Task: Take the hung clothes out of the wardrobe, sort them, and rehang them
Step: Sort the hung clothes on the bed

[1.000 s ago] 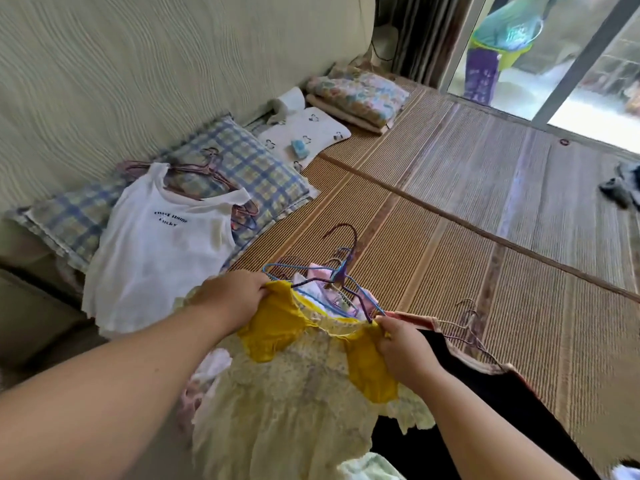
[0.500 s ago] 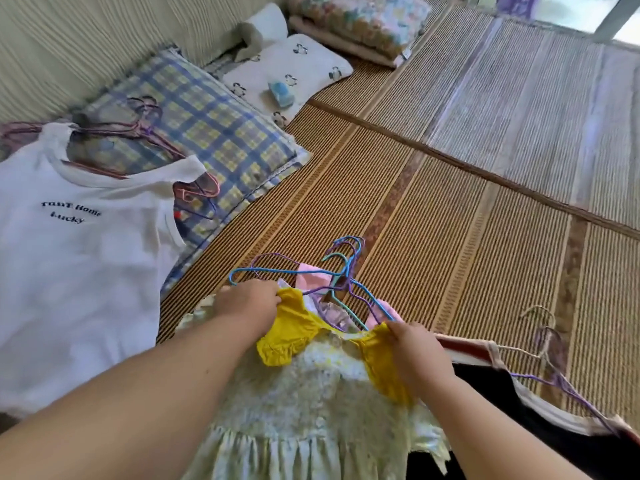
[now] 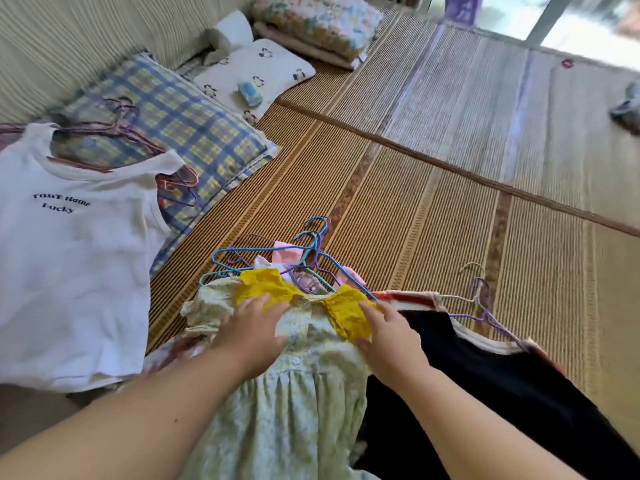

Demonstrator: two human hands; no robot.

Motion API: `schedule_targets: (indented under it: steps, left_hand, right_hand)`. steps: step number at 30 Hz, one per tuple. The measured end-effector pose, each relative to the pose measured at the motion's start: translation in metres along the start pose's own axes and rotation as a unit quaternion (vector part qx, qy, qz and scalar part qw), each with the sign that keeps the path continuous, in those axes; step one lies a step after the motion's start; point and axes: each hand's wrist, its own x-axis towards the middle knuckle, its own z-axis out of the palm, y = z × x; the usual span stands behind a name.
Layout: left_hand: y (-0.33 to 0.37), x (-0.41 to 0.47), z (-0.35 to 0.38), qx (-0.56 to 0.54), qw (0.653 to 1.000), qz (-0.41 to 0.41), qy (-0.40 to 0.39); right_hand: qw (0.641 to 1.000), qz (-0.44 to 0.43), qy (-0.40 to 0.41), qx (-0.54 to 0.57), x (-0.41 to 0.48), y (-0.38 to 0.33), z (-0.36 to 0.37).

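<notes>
Head view.

- Dress (image 3: pixel 298 410): pale, small floral print, gathered below a buttoned front. It lies flat on top of a pile of clothes at the near edge of the woven mat (image 3: pixel 433 202), neck pointing away from the person.
- Yellow collar (image 3: pixel 263 287): two lace flaps spread to either side of the dress's neck.
- Left hand (image 3: pixel 252 336): laid flat on the dress's chest, fingers straight, fingertips on the left collar flap, grasping nothing.
- Right hand (image 3: pixel 388 336): on the right collar flap, fingers stretched over it. I cannot tell whether the thumb pinches the cloth.
- Wire hangers (image 3: pixel 311 244): blue, teal and purple, bunched just beyond the collar, hooks pointing away. A pink garment (image 3: pixel 287 254) shows under them.
- Black garment (image 3: pixel 485 393): just right of the dress, red-and-white trim at the neck, lying on the mat. Its hangers (image 3: pixel 479 292), pale and purple, stick out at the top.
- White T-shirt (image 3: pixel 69 271): left of the dress, dark lettering on the chest, upper part lying on a checked pillow (image 3: pixel 180 112). Pink hangers (image 3: pixel 114 123) lie at its neck.
- White printed pillow (image 3: pixel 263 64): beyond the checked one, with a small blue toy car (image 3: pixel 249 93) on it.
- Folded floral quilt (image 3: pixel 318 22): further back, on the mat.
</notes>
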Motion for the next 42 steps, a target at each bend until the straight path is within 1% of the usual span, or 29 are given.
schedule_targets:
  steps: [4, 8, 10, 14, 17, 20, 22, 27, 30, 33, 36, 39, 42]
  left_hand:
    - [0.028, -0.065, -0.012, 0.013, 0.999, 0.04, 0.023]
    - [0.062, -0.146, -0.022, 0.005, 0.996, 0.085, 0.034]
    - [0.085, -0.191, -0.022, 0.006, 0.992, 0.119, 0.033]
    - [0.138, -0.268, -0.008, -0.003, 0.983, 0.184, 0.001]
    - [0.184, -0.309, 0.011, 0.009, 0.972, 0.234, -0.018]
    - [0.232, -0.341, 0.03, 0.017, 0.965, 0.262, -0.023]
    - [0.264, -0.361, 0.044, 0.033, 0.96, 0.276, -0.032]
    - [0.347, -0.386, 0.073, 0.065, 0.949, 0.304, -0.053]
    - [0.403, -0.387, 0.091, 0.075, 0.946, 0.309, -0.065]
    - [0.464, -0.377, 0.111, 0.079, 0.948, 0.3, -0.072]
    - [0.532, -0.356, 0.139, 0.07, 0.958, 0.266, -0.076]
    - [0.587, -0.331, 0.168, 0.041, 0.969, 0.231, -0.078]
    - [0.631, -0.3, 0.192, 0.017, 0.976, 0.199, -0.09]
  right_hand:
    - [0.999, -0.029, 0.029, -0.024, -0.073, 0.005, -0.033]
    - [0.999, -0.008, 0.044, -0.025, -0.167, 0.023, -0.053]
    - [0.999, 0.018, 0.045, -0.009, -0.223, 0.039, -0.057]
    - [0.995, 0.071, 0.058, 0.029, -0.331, 0.085, -0.052]
    - [0.985, 0.148, 0.061, 0.061, -0.403, 0.127, -0.048]
    - [0.971, 0.22, 0.051, 0.081, -0.462, 0.17, -0.047]
    - [0.962, 0.254, 0.047, 0.087, -0.494, 0.2, -0.054]
    - [0.947, 0.305, 0.055, 0.087, -0.537, 0.28, -0.073]
    - [0.945, 0.308, 0.043, 0.095, -0.544, 0.335, -0.076]
    - [0.952, 0.289, 0.02, 0.102, -0.54, 0.398, -0.081]
    - [0.963, 0.246, 0.003, 0.11, -0.526, 0.477, -0.096]
    - [0.976, 0.202, 0.001, 0.084, -0.504, 0.547, -0.112]
    - [0.98, 0.187, -0.008, 0.071, -0.483, 0.606, -0.122]
